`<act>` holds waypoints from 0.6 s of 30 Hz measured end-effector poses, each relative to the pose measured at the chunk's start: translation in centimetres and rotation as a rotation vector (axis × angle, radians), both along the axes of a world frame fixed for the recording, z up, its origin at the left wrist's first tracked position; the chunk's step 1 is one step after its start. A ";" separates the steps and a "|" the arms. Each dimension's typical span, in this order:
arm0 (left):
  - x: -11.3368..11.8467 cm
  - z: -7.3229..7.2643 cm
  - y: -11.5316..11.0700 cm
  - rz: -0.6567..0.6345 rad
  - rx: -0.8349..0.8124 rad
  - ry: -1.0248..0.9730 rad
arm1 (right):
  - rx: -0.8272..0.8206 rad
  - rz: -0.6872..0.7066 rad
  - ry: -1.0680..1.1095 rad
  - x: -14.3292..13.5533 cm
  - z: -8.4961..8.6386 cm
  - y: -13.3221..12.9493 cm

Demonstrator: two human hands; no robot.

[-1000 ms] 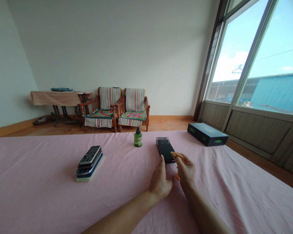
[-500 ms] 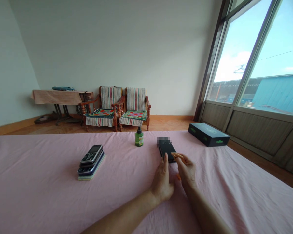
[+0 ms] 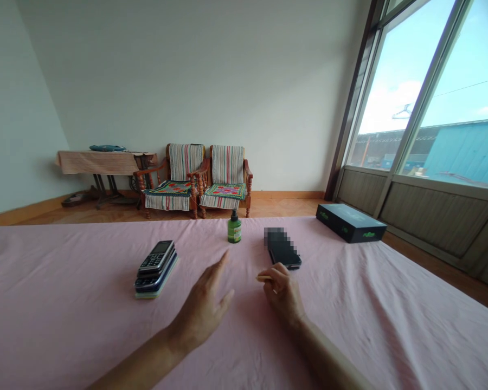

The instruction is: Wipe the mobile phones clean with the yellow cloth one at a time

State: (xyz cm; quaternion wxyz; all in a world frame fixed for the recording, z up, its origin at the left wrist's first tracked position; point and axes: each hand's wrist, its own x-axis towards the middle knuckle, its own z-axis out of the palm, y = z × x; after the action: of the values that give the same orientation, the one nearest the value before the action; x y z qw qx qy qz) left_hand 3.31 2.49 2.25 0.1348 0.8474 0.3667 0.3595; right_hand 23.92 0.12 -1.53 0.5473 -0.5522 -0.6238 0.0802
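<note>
Fingers (image 3: 277, 269) of the right hand (image 3: 287, 298) pinch a pale slim piece (image 3: 262, 278), probably for fine control, black phone (image 3: 283, 255) flat at twelve o'clock, left hand (image 3: 198, 313) empty at nine o'clock, thumb spread

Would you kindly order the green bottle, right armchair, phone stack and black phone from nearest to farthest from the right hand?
1. Black phone, just beyond the right hand.
2. Green bottle, ahead and left.
3. Phone stack, well to the left.
4. Right armchair, past the cloth.
</note>
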 end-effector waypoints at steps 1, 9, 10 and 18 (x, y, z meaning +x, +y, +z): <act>-1.4 0.7 0.6 0.070 0.065 0.003 | -0.020 0.022 -0.018 -0.4 -0.3 0.2; -9.6 2.5 5.3 0.497 0.348 0.220 | -0.099 0.019 -0.112 -0.9 0.2 2.8; -9.9 2.1 5.5 0.520 0.346 0.239 | -0.098 0.014 -0.123 -0.9 0.4 3.1; -10.4 0.3 5.4 0.593 0.291 0.234 | -0.141 0.002 -0.131 -1.2 -0.8 3.7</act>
State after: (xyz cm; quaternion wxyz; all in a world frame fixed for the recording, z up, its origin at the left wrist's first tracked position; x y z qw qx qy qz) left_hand -7.07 7.92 2.57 -0.1405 0.7498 0.5547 0.3320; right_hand 22.70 3.84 -2.36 0.4652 -0.5929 -0.6514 0.0883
